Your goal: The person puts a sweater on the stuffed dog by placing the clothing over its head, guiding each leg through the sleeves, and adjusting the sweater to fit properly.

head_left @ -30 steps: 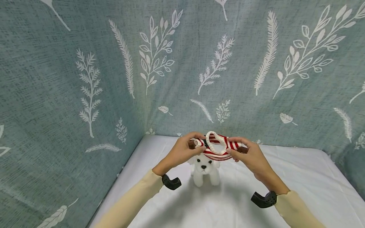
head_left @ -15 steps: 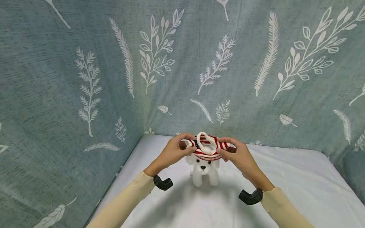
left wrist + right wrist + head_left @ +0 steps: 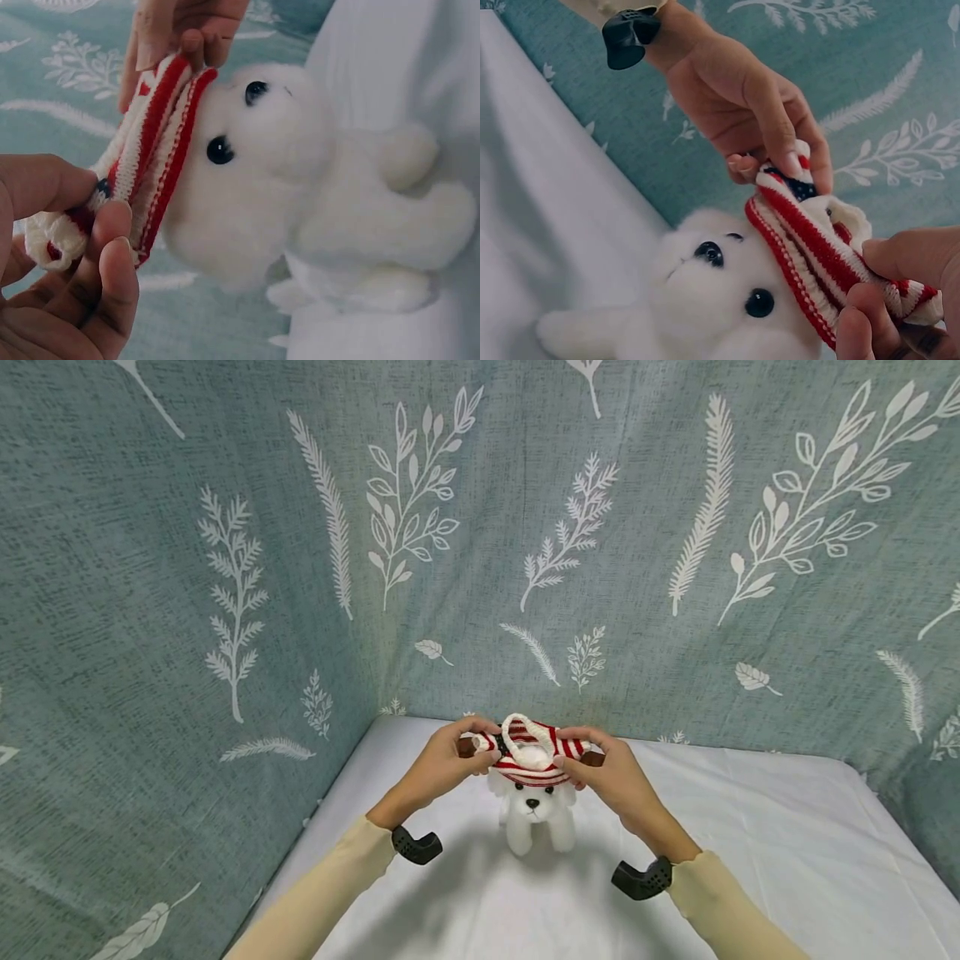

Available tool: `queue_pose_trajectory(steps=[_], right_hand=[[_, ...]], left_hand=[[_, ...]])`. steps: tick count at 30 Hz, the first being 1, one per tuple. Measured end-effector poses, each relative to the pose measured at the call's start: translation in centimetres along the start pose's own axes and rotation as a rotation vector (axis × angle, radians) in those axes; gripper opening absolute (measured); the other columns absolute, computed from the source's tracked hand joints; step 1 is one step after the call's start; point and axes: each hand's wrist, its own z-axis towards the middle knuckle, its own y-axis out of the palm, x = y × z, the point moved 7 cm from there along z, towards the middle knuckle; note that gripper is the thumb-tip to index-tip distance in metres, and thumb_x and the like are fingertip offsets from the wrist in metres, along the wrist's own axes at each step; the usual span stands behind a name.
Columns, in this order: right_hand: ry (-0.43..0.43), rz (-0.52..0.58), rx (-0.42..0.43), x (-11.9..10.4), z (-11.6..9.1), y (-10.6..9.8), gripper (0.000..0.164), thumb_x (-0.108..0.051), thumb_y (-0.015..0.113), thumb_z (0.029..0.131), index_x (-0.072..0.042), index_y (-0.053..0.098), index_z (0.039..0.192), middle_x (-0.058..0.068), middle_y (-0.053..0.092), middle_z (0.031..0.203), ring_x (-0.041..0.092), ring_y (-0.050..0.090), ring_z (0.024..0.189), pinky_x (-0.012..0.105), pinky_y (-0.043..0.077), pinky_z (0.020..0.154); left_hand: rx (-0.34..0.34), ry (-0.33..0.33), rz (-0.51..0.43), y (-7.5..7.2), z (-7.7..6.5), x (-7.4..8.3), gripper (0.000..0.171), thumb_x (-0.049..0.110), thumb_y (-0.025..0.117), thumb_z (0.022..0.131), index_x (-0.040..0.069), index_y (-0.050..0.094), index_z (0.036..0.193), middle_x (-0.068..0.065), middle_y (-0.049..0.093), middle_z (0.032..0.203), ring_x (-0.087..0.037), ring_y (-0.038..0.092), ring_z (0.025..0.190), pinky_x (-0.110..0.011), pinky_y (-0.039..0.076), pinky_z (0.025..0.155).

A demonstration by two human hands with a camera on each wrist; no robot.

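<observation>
A small knitted sweater (image 3: pixel 525 774) with red and white stripes, a white ribbed neck opening and a dark blue patch sits over the top of a white plush dog's head. The plush dog (image 3: pixel 534 817) stands facing me, its eyes and nose showing just below the sweater's hem (image 3: pixel 174 165). My left hand (image 3: pixel 447 762) pinches the sweater at its left sleeve, thumb below the fingers. On the opposite side, my right hand (image 3: pixel 611 774) pinches the cloth by the other sleeve. White fur shows through the neck opening. The dog's ears are partly covered by the sweater and hands.
The dog stands on a white cloth-covered table (image 3: pixel 750 843). Blue-green curtains (image 3: pixel 480 568) with white leaf prints rise behind it and on the left. Each wrist carries a black strap-on device (image 3: pixel 642 878).
Both hands have brought the sweater left and slightly down, so it now sits centred on the dog's head. The grip on both sides is kept, and the dog stays in place.
</observation>
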Motion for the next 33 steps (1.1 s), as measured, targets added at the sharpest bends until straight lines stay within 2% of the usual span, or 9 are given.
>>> queue_pose_trajectory(steps=[3, 9, 13, 16, 18, 22, 25, 29, 33], right_hand=[[0.003, 0.01, -0.004, 0.2, 0.0, 0.3, 0.045, -0.019, 0.079, 0.093, -0.013, 0.065, 0.135, 0.015, 0.063, 0.121, 0.018, 0.063, 0.08, 0.031, 0.055, 0.069], [0.02, -0.014, -0.018, 0.5, 0.1, 0.6, 0.045, -0.021, 0.079, 0.093, -0.014, 0.064, 0.135, 0.014, 0.061, 0.124, 0.02, 0.063, 0.081, 0.032, 0.055, 0.068], [0.032, -0.081, -0.023, 0.5, 0.0, 0.5, 0.045, -0.027, 0.077, 0.095, -0.02, 0.063, 0.136, 0.012, 0.065, 0.11, 0.024, 0.062, 0.078, 0.033, 0.053, 0.065], [0.03, -0.15, -0.031, 0.3, 0.0, 0.2, 0.042, -0.035, 0.074, 0.097, -0.026, 0.062, 0.137, 0.012, 0.065, 0.095, 0.025, 0.059, 0.074, 0.033, 0.05, 0.061], [-0.004, -0.198, -0.032, -0.1, 0.2, 0.1, 0.038, -0.038, 0.071, 0.099, -0.028, 0.065, 0.135, 0.01, 0.064, 0.1, 0.024, 0.057, 0.078, 0.034, 0.049, 0.065], [-0.119, -0.359, 0.001, -1.3, 0.8, 0.2, 0.026, -0.037, 0.067, 0.101, -0.025, 0.074, 0.124, 0.006, 0.061, 0.112, 0.022, 0.053, 0.089, 0.039, 0.047, 0.073], [-0.192, -0.519, 0.033, -2.0, 1.2, 0.6, 0.021, -0.035, 0.068, 0.101, -0.023, 0.079, 0.114, 0.007, 0.063, 0.114, 0.021, 0.055, 0.094, 0.041, 0.047, 0.076], [-0.192, -0.656, 0.026, -2.2, 1.4, 1.6, 0.018, -0.033, 0.068, 0.1, -0.02, 0.078, 0.11, 0.007, 0.063, 0.11, 0.018, 0.054, 0.084, 0.038, 0.045, 0.07], [-0.123, -0.726, 0.026, -1.8, 1.5, 2.0, 0.022, -0.033, 0.068, 0.099, -0.021, 0.075, 0.116, 0.004, 0.059, 0.101, 0.017, 0.048, 0.073, 0.035, 0.04, 0.062]], left_hand=[[0.006, -0.006, 0.016, -0.2, -0.2, -0.3, 0.033, 0.022, 0.073, 0.098, 0.018, 0.064, 0.129, -0.01, 0.064, 0.088, -0.024, 0.062, 0.075, -0.047, 0.057, 0.077], [0.011, -0.019, 0.049, -0.3, -0.2, -0.7, 0.033, 0.023, 0.073, 0.098, 0.018, 0.064, 0.129, -0.01, 0.065, 0.083, -0.036, 0.063, 0.078, -0.039, 0.053, 0.067], [-0.022, -0.024, 0.057, 0.3, -0.2, -0.8, 0.034, 0.023, 0.073, 0.098, 0.02, 0.063, 0.131, -0.007, 0.065, 0.104, -0.036, 0.062, 0.079, -0.037, 0.053, 0.066], [-0.044, -0.006, 0.071, 0.8, 0.1, -0.7, 0.037, 0.025, 0.072, 0.099, 0.024, 0.06, 0.134, -0.005, 0.06, 0.119, -0.032, 0.063, 0.078, -0.037, 0.054, 0.065], [-0.044, 0.012, 0.101, 1.0, 0.4, -0.5, 0.037, 0.029, 0.07, 0.1, 0.028, 0.058, 0.136, -0.005, 0.061, 0.116, -0.03, 0.065, 0.077, -0.037, 0.053, 0.063], [-0.034, 0.063, 0.228, 1.3, 1.0, 0.1, 0.032, 0.043, 0.062, 0.103, 0.033, 0.063, 0.133, 0.001, 0.064, 0.108, -0.021, 0.064, 0.071, -0.037, 0.053, 0.062], [-0.022, 0.115, 0.373, 1.9, 1.7, 0.9, 0.027, 0.045, 0.057, 0.105, 0.028, 0.072, 0.119, 0.006, 0.063, 0.108, -0.015, 0.059, 0.074, -0.035, 0.052, 0.066], [-0.003, 0.16, 0.582, 2.8, 2.3, 1.6, 0.024, 0.039, 0.059, 0.106, 0.022, 0.074, 0.097, 0.005, 0.06, 0.092, -0.01, 0.052, 0.075, -0.031, 0.047, 0.066], [0.018, 0.126, 0.704, 3.3, 2.6, 1.8, 0.019, 0.036, 0.064, 0.102, 0.023, 0.069, 0.088, 0.006, 0.055, 0.081, -0.01, 0.05, 0.069, -0.029, 0.044, 0.06]])
